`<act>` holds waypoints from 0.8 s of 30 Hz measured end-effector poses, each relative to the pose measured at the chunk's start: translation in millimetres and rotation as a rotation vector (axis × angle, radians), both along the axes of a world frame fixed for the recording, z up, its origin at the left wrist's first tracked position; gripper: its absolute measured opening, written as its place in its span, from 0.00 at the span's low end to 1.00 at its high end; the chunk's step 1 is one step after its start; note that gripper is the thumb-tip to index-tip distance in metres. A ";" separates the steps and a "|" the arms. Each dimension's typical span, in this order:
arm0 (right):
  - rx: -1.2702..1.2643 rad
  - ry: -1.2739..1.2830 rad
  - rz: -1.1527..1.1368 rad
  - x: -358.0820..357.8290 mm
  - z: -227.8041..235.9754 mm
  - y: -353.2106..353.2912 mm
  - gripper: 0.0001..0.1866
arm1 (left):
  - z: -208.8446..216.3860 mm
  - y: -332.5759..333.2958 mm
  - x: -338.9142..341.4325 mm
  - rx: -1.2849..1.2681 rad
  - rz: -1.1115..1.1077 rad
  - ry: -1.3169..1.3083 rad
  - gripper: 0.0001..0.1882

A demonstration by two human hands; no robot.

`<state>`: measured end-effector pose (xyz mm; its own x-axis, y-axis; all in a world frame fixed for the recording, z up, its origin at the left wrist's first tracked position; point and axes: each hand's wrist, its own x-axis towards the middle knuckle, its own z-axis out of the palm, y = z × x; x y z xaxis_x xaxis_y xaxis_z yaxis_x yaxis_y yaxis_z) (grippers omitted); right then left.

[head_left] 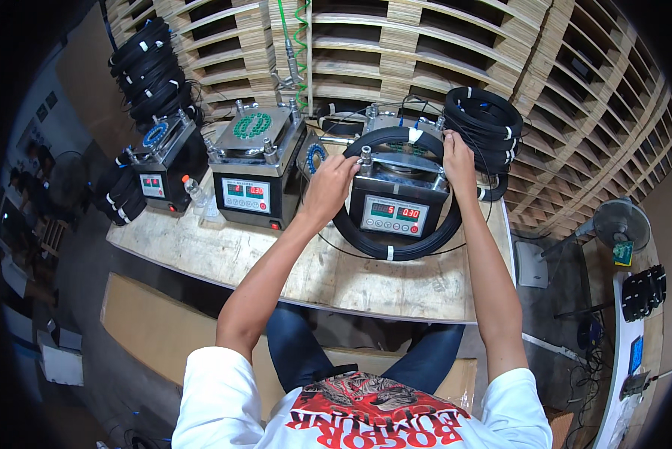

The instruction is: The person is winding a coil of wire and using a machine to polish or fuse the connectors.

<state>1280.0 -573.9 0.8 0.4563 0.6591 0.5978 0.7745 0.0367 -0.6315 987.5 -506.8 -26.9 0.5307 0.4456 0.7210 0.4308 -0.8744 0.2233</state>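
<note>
A large black cable coil (423, 246) with white bands loops around the front of a polishing machine (367, 188) that has a lit red-digit panel. My left hand (328, 187) has its fingers closed beside the machine's front-left metal post (366, 156), at the coil's left side. My right hand (459, 163) pinches close to the back-right post (441, 123), where thin black cable runs past. What lies between the fingertips of either hand is too small to make out. A thin cable with a blue tip (402, 120) reaches the machine's top plate.
Two similar machines stand to the left, one with a green-ringed plate (252, 126), one with a blue ring (155, 135). A clear bottle (194, 188) is between them. Cable coils are stacked at back right (483, 123) and back left (145, 67). Wooden pallets (426, 45) rise behind the workbench (306, 273).
</note>
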 end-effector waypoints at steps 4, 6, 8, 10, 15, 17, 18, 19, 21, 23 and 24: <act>0.002 0.010 -0.011 -3.1 -0.9 -2.3 0.18 | -0.1 -9.5 3.8 -0.249 0.042 -0.101 0.12; -0.014 0.013 -0.014 -3.8 -1.1 -4.0 0.18 | -0.1 -12.4 6.8 -0.364 0.138 -0.095 0.13; -0.012 0.042 -0.010 -4.8 0.3 -3.3 0.18 | -3.8 -9.6 6.2 -0.129 -0.005 -0.177 0.14; -0.002 0.034 -0.012 -2.7 1.6 -2.9 0.18 | -4.4 -9.9 10.4 -0.096 0.009 -0.184 0.13; -0.039 0.034 -0.017 -2.3 1.4 -1.8 0.19 | -2.2 -14.7 19.9 -0.286 0.259 -0.133 0.13; -0.037 0.042 -0.028 -1.1 1.4 -1.3 0.19 | -2.3 -22.7 27.8 -0.322 0.304 -0.159 0.13; -0.036 0.043 -0.028 -0.3 1.2 -2.1 0.19 | -3.8 -30.7 33.5 -0.378 0.283 -0.161 0.14; -0.040 0.053 -0.027 -1.0 2.9 -2.5 0.20 | -3.2 -37.6 38.8 -0.431 0.265 -0.164 0.14; -0.047 0.070 -0.025 -4.8 3.2 -2.6 0.20 | -7.3 -45.4 48.7 -0.485 0.221 -0.278 0.17; -0.076 0.067 -0.043 -3.4 5.9 -3.5 0.19 | -9.0 -47.8 52.4 -0.507 0.207 -0.324 0.17; -0.072 0.069 -0.050 -4.3 5.3 -4.9 0.19 | -12.3 -46.8 49.5 -0.578 0.160 -0.351 0.17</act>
<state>1275.7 -578.8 6.2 0.5279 0.6749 0.5156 0.7287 -0.0482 -0.6831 1037.1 -553.6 -39.2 0.2054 0.8631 0.4614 0.3620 -0.5050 0.7836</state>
